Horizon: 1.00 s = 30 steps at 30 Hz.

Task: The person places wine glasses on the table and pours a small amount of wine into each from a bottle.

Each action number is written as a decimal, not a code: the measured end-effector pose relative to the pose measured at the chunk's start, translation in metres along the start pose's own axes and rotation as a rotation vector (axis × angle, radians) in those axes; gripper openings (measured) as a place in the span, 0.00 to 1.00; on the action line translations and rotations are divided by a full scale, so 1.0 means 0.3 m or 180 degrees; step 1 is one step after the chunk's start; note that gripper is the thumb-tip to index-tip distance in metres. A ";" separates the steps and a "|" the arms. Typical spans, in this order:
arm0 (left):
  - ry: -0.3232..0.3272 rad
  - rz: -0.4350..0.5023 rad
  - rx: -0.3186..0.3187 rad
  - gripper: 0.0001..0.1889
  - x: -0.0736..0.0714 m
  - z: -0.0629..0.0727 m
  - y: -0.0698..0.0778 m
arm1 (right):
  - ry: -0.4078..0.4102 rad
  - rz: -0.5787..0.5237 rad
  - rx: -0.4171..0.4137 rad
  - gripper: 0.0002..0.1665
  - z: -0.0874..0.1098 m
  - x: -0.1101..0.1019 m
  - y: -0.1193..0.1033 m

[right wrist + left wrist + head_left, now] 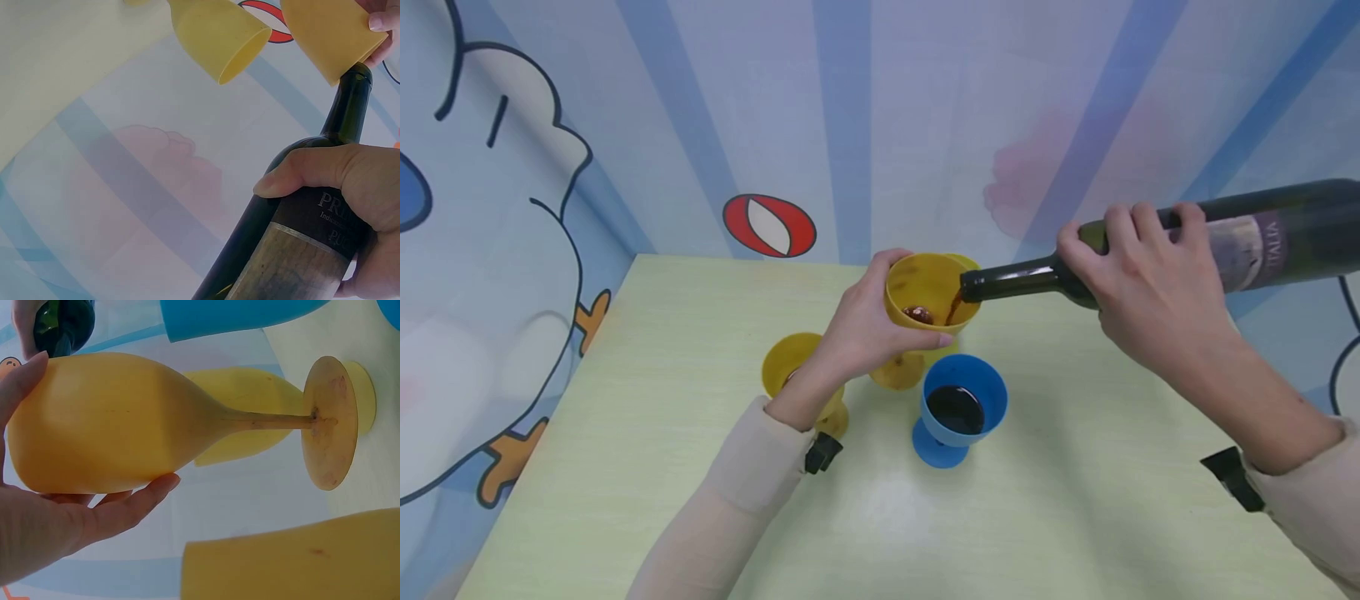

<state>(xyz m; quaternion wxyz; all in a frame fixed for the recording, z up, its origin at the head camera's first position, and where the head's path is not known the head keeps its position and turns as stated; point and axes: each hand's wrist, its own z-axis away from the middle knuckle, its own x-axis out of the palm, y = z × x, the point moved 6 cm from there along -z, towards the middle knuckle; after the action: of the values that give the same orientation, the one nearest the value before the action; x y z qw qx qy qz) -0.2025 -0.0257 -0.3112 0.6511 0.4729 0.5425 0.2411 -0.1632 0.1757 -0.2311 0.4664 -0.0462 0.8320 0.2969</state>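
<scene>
My left hand (pixel 868 325) holds a yellow goblet (pixel 119 425) around its bowl, above the table. My right hand (pixel 1165 279) grips a dark green wine bottle (pixel 1311 233) around its body and shoulder. The bottle lies almost level, its neck at the goblet's rim. A thin stream of dark red liquid runs from the mouth into the goblet, where a little has pooled. In front stands a blue goblet (pixel 992 392) with dark liquid inside. Another yellow goblet (pixel 786 354) stands left, partly hidden by my left wrist. A lighter yellow goblet (pixel 219 37) stands behind the held one.
All this is over a pale yellow-green table (pixel 700 292). A printed backdrop (pixel 910 125) with blue stripes and cartoon figures rises at the table's back and left edges.
</scene>
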 end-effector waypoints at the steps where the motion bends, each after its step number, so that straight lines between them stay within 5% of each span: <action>1: 0.0003 0.0001 0.0000 0.45 0.000 -0.001 -0.001 | 0.0012 -0.0001 -0.0004 0.38 0.000 0.000 0.000; 30: 0.0034 0.0025 0.0084 0.45 0.002 0.004 -0.004 | -0.0092 0.0055 0.0035 0.41 -0.002 0.005 -0.001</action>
<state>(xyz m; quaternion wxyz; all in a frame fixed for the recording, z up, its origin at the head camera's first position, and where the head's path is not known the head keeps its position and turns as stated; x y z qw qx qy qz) -0.2014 -0.0262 -0.3125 0.6409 0.4822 0.5473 0.2390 -0.1643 0.1754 -0.2322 0.4760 -0.0321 0.8272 0.2970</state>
